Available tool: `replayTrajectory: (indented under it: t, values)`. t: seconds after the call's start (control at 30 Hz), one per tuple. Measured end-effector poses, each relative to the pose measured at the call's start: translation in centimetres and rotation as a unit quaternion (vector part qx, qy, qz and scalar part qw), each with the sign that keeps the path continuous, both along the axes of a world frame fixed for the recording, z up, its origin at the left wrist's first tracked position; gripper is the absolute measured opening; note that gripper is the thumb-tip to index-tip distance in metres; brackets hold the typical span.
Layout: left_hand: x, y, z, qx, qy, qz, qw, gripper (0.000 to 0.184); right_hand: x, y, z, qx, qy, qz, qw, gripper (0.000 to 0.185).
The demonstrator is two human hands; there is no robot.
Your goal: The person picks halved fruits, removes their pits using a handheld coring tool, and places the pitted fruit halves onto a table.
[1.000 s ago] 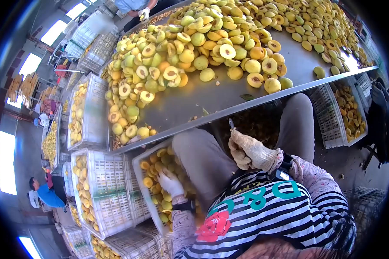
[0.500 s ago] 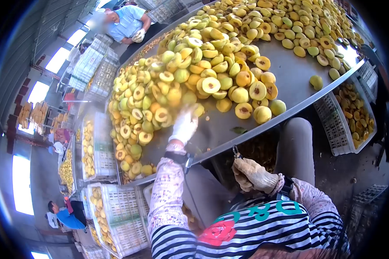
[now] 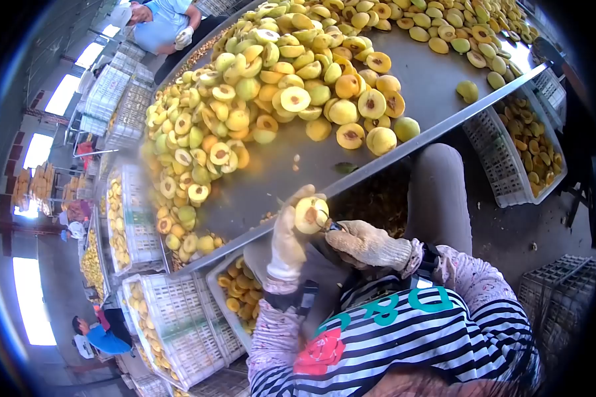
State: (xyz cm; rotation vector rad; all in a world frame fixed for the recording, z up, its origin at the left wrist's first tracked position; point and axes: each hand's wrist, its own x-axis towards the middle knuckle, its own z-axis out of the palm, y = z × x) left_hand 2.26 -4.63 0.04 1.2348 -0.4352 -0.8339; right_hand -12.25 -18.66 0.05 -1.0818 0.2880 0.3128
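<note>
My left hand (image 3: 289, 241), in a pale work glove, is closed around a yellow peach half (image 3: 310, 216) just over the table's near edge. The cut face is turned up and shows a brownish middle. Gloved too, my right hand (image 3: 367, 243) grips a small pitting tool (image 3: 333, 226) with a thin metal tip. That tip meets the right side of the peach half; how deep it reaches, I cannot tell. Beyond both hands, a large heap of halved peaches (image 3: 265, 86) covers much of the metal table (image 3: 271, 178).
White plastic crates with peach pieces stand on the floor: one at right (image 3: 500, 155), another by my left forearm (image 3: 212, 281), and a stack at left (image 3: 182, 331). A raised metal rim (image 3: 437, 122) edges the table. A person in blue (image 3: 165, 26) sits across the table.
My left hand has come back from the heap to the table edge with a peach half. My right hand has moved up and left, bringing the tool to the fruit.
</note>
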Motion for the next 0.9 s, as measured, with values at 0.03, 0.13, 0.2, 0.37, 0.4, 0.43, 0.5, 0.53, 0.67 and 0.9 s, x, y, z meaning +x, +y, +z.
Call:
replayTrajectory:
  t: [0.03,0.13,0.2,0.37,0.4,0.43,0.5,0.53,0.67,0.9]
  values:
    - [-1.5,-0.1,-0.5,-0.006,-0.021,0.029,0.999,0.062,0.1,0.5,0.2,-0.026,0.02,0.0,0.999,0.039]
    - [-3.9,-0.3,-0.7,0.026,-0.115,0.129,0.985,0.062,0.2,2.2,0.5,-0.149,0.051,-0.006,0.987,0.05]
    - [-4.9,-0.4,-0.1,0.05,-0.131,0.184,0.973,0.06,0.1,2.8,1.5,-0.158,0.066,0.005,0.985,0.054]
    - [-4.0,0.9,-0.2,0.027,-0.014,0.199,0.98,0.053,0.5,4.1,-0.1,-0.168,0.027,0.052,0.984,0.052]
    - [-3.9,0.9,-0.1,0.014,0.001,0.203,0.979,0.051,0.6,4.1,-0.4,-0.147,0.038,0.063,0.986,0.052]
    - [-4.0,1.0,0.0,-0.028,0.021,0.2,0.979,0.048,0.7,4.1,-0.7,-0.125,0.05,0.073,0.988,0.051]
    - [-4.5,1.1,0.3,-0.112,0.059,0.194,0.973,0.043,1.0,4.2,-1.2,-0.145,0.007,0.062,0.988,0.051]
    - [-4.4,1.4,0.4,-0.127,0.052,0.18,0.974,0.043,1.1,4.5,-1.7,-0.183,-0.046,0.04,0.981,0.05]
    - [-4.3,2.1,0.3,-0.186,-0.029,0.158,0.969,0.041,1.3,5.3,-1.3,-0.235,-0.179,-0.056,0.954,0.045]
    - [-4.5,2.0,1.8,-0.213,-0.112,0.139,0.961,0.037,1.3,4.3,-0.4,-0.159,-0.187,0.013,0.969,0.038]
